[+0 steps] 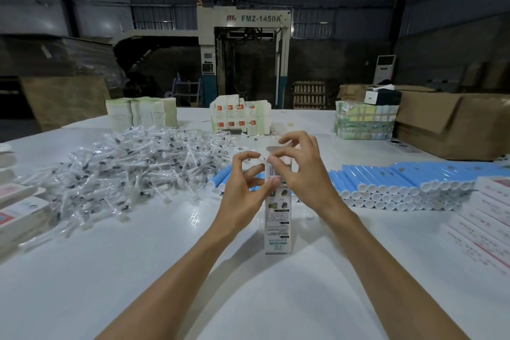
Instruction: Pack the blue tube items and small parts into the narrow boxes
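Standing upright on the table [165, 270], the narrow box [278, 218] gets both hands at its top: left hand [242, 188] pinches the upper edge, right hand [300, 168] pinches the top flap [273, 149] (contents hidden). Risk: uneven pressing could tip the box or crease the flap.

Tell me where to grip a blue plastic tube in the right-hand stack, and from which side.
Pinch a top-row blue plastic tube by its white capped end, coming from the near side. The tubes lie packed side by side, caps towards you, so only those ends and the top are free.
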The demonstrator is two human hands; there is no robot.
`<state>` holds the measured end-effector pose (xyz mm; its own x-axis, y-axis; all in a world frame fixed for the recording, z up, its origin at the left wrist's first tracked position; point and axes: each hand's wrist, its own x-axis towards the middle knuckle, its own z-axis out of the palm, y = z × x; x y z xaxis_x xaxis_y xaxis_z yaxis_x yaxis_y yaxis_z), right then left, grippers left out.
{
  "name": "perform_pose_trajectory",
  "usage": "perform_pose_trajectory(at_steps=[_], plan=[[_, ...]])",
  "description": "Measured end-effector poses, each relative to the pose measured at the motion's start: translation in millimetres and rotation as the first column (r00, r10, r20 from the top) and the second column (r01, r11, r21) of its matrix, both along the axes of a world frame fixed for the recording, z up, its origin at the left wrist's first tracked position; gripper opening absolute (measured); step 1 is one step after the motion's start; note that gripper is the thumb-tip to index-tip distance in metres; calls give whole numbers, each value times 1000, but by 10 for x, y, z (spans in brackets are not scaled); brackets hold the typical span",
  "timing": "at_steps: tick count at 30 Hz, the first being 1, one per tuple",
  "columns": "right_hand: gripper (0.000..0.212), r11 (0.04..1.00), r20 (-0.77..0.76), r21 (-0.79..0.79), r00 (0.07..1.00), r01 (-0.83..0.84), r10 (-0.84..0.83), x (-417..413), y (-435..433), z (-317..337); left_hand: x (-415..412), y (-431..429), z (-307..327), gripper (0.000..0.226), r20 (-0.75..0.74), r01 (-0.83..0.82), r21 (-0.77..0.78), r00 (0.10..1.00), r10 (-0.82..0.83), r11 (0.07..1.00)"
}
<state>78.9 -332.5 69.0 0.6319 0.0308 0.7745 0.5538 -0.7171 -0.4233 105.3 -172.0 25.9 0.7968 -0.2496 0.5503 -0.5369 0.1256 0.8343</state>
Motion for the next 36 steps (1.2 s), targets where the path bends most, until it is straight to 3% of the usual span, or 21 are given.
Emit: perform_pose_trajectory(at_steps=[4,9,13,17,23,25,29,33,36], plan=[[14,1000,-33,5,999,-14,14,62,25,-125,18,13,-24,52,-21,5,-29,1000,-6,1000],[22,892,0,413,979,-186,204,116,-21,-261,97,110,-48,38,-88,-34,-78,996,27,996],[25,872,-129,425,937,-243,324,196,-3,-406,111,159,-72,30,-67,-51,-108,997,44,993],[27,830,-166,480,899,-284,404,186,-8,-398,130,184,-65,24,-62,-52,-89,997,46,995],[4,814,-249,482,841,-322,481,173,-77,-366,138,195,-79,25,-81,-30,-51,996,26,998],[7,812,-272,482,825,-329,495,179,-88,-380,145,193,-96,25,-115,-30,-32,993,26,999],[19,769,-248,574,835,-282,491,164,-40,-395,152,199,-101,27,-169,-29,-23,985,25,999],[32,588,-239,800,838,-116,490,123,-18,-301,139,173,-98,28,-158,24,-2,987,-24,1000],[48,616,-341,786,789,-59,511,121,-80,-274,118,135,-109,25,-152,68,38,987,-61,997]])
